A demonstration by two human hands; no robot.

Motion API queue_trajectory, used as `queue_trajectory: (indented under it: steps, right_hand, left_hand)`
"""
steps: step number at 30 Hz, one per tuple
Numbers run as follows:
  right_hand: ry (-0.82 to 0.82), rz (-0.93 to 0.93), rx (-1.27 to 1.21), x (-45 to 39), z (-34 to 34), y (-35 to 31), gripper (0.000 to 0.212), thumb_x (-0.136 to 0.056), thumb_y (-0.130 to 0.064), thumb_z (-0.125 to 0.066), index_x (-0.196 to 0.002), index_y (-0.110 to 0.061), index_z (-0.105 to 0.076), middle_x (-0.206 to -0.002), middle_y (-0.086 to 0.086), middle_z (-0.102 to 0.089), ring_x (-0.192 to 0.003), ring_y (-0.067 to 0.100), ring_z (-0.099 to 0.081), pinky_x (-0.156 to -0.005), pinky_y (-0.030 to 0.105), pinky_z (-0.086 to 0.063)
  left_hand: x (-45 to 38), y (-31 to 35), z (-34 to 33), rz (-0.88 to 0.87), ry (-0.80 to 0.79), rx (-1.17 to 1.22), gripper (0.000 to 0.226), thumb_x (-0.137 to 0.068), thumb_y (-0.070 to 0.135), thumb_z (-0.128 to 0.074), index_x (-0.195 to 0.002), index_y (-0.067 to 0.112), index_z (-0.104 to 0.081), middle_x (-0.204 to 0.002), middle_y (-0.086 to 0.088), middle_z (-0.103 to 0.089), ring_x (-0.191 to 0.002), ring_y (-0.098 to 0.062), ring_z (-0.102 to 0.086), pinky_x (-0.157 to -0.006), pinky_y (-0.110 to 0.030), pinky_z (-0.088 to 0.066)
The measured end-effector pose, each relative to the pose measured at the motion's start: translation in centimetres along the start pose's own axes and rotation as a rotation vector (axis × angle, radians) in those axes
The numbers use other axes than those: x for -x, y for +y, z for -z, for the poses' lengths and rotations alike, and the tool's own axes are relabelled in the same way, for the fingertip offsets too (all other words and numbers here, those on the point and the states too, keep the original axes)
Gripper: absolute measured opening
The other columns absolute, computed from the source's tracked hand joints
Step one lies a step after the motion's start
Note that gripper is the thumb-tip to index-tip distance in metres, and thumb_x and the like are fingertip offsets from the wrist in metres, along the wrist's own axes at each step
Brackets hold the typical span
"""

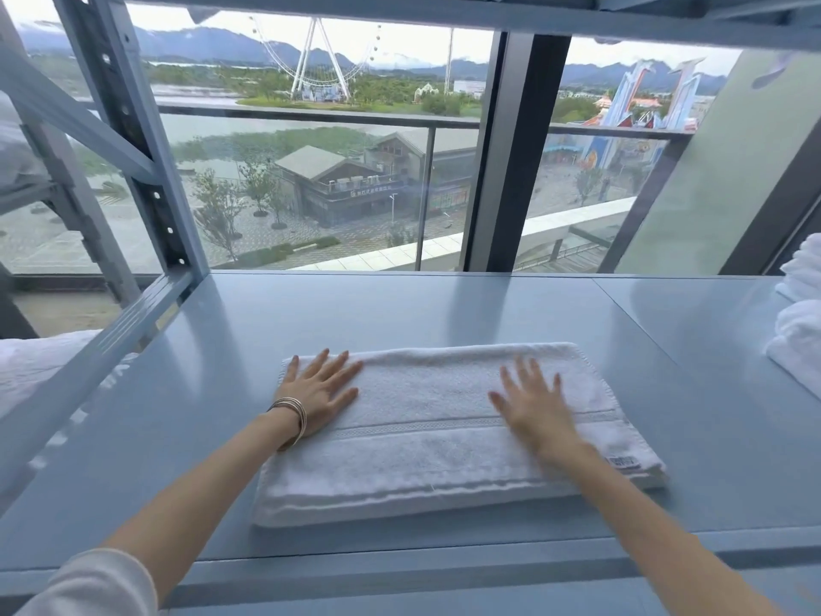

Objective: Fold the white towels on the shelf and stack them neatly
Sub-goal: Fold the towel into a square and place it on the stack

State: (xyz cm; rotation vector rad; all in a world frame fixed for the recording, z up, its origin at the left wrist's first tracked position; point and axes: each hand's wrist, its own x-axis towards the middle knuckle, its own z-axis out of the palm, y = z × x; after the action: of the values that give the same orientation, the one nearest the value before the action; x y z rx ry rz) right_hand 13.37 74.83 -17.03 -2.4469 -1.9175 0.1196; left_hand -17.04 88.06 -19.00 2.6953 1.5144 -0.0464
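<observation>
Grey-blue metal shelf [400, 304] before a large window [311, 148]; a folded white towel [444, 460] lies flat across the shelf's middle near the front edge, its long side left to right, a small label [622, 461] at its right end. More white towels [799, 340] piled at the shelf's far right edge, well apart from it. Left hand [317, 393], thin bangles [291, 413] on the wrist, rests flat with fingers spread on the towel's left end; right hand [533, 402], blurred, lies flat and spread on its right half.

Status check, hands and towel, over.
Left hand and right hand flat on folded towel. Towel lies on shelf. More towels stacked far right.
</observation>
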Motion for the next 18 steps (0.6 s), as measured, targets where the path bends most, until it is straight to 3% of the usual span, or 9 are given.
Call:
queue_trajectory:
  steps: [2, 4, 8, 10, 11, 13, 14, 16, 18]
  right_hand:
    - [-0.111, 0.186, -0.068, 2.4, -1.5, -5.0, 0.110, -0.057, -0.078, 0.029, -0.150, -0.026, 0.003, -0.156, -0.002, 0.017, -0.144, 0.021, 0.014, -0.112, 0.052, 0.010]
    - [-0.144, 0.249, -0.066, 3.3, -2.5, -6.6, 0.113, -0.046, -0.079, 0.036, -0.147, -0.036, 0.010, -0.154, -0.009, 0.020, -0.143, 0.018, 0.019, -0.111, 0.051, 0.016]
    - [-0.093, 0.370, 0.017, 1.8, -2.3, -3.9, 0.092, -0.054, -0.079, 0.033, -0.139, -0.047, 0.016, -0.152, -0.016, 0.020, -0.141, 0.010, 0.020, -0.112, 0.044, 0.017]
    - [-0.136, 0.397, 0.053, 0.9, -1.2, -1.7, 0.081, -0.062, -0.079, 0.029, -0.136, -0.047, 0.017, -0.151, -0.017, 0.021, -0.141, 0.010, 0.019, -0.112, 0.043, 0.016]
    - [-0.159, 0.367, 0.092, 0.7, -0.5, -1.1, 0.068, -0.076, -0.073, 0.019, -0.138, -0.044, 0.017, -0.152, -0.016, 0.019, -0.143, 0.012, 0.017, -0.113, 0.045, 0.013]
    - [-0.148, 0.250, 0.183, 0.9, 0.4, -1.6, 0.052, -0.099, -0.046, -0.006, -0.148, -0.032, 0.007, -0.157, -0.008, 0.011, -0.145, 0.017, 0.011, -0.115, 0.051, 0.006]
    - [-0.119, 0.204, 0.185, 1.5, 0.6, -3.0, 0.051, -0.102, -0.036, -0.014, -0.150, -0.023, -0.002, -0.158, -0.001, 0.007, -0.145, 0.020, 0.007, -0.115, 0.053, 0.003]
    - [-0.074, 0.174, 0.050, 4.1, -0.3, -6.8, 0.052, -0.102, -0.034, -0.018, -0.149, -0.012, -0.013, -0.158, 0.009, -0.001, -0.145, 0.025, -0.002, -0.115, 0.050, -0.004]
    - [-0.067, 0.201, -0.034, 7.2, -2.3, -9.1, 0.065, -0.095, -0.048, -0.002, -0.150, -0.014, -0.008, -0.158, 0.007, 0.000, -0.146, 0.023, -0.001, -0.115, 0.047, -0.003]
  left_hand:
    - [0.4, -0.1, -0.1, 0.019, 0.002, -0.001, 0.088, -0.060, 0.069, 0.019, -0.144, 0.047, 0.008, -0.156, 0.017, 0.010, -0.145, -0.012, 0.010, -0.115, -0.049, 0.009]
    - [1.2, -0.2, -0.3, 0.055, 0.000, 0.007, 0.084, -0.063, 0.070, 0.017, -0.144, 0.047, 0.008, -0.156, 0.016, 0.009, -0.145, -0.013, 0.009, -0.115, -0.049, 0.008]
    - [4.3, 1.9, -0.2, 0.209, -0.049, 0.024, 0.061, -0.091, 0.061, -0.004, -0.147, 0.040, 0.007, -0.157, 0.012, 0.011, -0.145, -0.017, 0.011, -0.115, -0.052, 0.007]
    - [6.9, 4.7, -0.5, 0.258, -0.055, 0.027, 0.067, -0.088, 0.063, 0.000, -0.148, 0.035, 0.009, -0.156, 0.009, 0.016, -0.144, -0.022, 0.017, -0.112, -0.055, 0.013]
    - [8.3, 6.3, -0.8, 0.243, -0.052, 0.024, 0.077, -0.079, 0.067, 0.008, -0.148, 0.033, 0.009, -0.156, 0.008, 0.019, -0.143, -0.025, 0.020, -0.109, -0.055, 0.016]
    - [11.0, 9.7, -1.2, 0.115, -0.064, 0.017, 0.092, -0.066, 0.068, 0.017, -0.149, 0.029, 0.010, -0.155, 0.009, 0.020, -0.142, -0.025, 0.023, -0.107, -0.053, 0.021]
    - [11.7, 11.0, -1.3, 0.042, -0.072, 0.025, 0.088, -0.072, 0.068, 0.012, -0.149, 0.027, 0.009, -0.155, 0.009, 0.019, -0.142, -0.023, 0.023, -0.108, -0.052, 0.021]
    - [11.5, 12.3, -1.2, -0.088, -0.075, 0.050, 0.069, -0.092, 0.061, -0.007, -0.150, 0.025, 0.005, -0.157, 0.009, 0.013, -0.144, -0.017, 0.018, -0.112, -0.048, 0.017]
    - [9.9, 11.3, -0.6, -0.209, -0.059, 0.040, 0.061, -0.097, 0.054, -0.010, -0.150, 0.026, 0.001, -0.158, 0.007, 0.006, -0.144, -0.013, 0.012, -0.114, -0.043, 0.013]
